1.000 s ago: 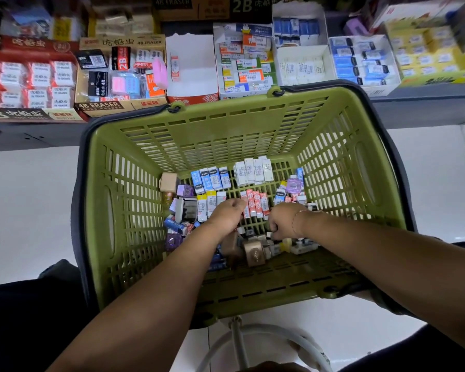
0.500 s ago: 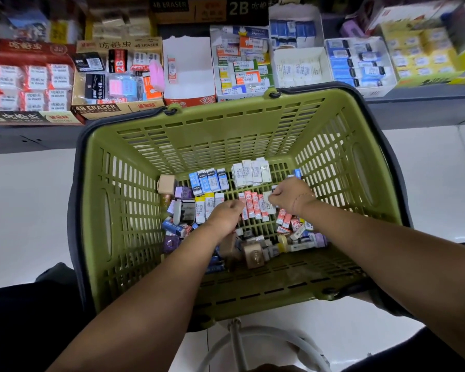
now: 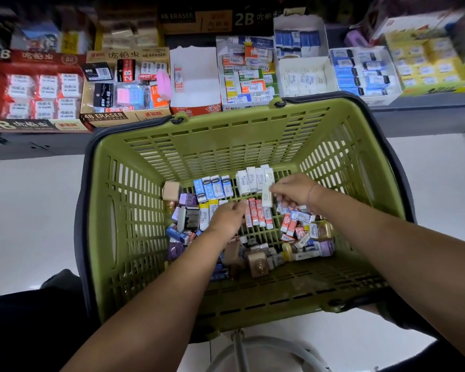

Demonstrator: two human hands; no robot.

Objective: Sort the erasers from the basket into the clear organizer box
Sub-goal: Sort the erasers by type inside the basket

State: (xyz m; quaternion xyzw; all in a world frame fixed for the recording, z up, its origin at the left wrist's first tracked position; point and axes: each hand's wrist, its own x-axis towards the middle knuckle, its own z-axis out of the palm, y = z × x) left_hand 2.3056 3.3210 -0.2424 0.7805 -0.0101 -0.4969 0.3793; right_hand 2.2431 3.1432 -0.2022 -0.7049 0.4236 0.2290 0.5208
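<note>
Your right hand (image 3: 293, 191) pinches a white eraser (image 3: 266, 196) in the basket (image 3: 134, 237). Left hand (image 3: 227, 220) rests inside — grip unclear

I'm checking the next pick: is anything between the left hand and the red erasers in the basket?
Nothing visible: the left hand lies right beside the red erasers; the right hand pinches a white eraser beyond them.

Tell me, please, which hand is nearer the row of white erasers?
Right. The right hand is beside the row of white erasers, at its right end; the left hand lies below-left, apart.
</note>
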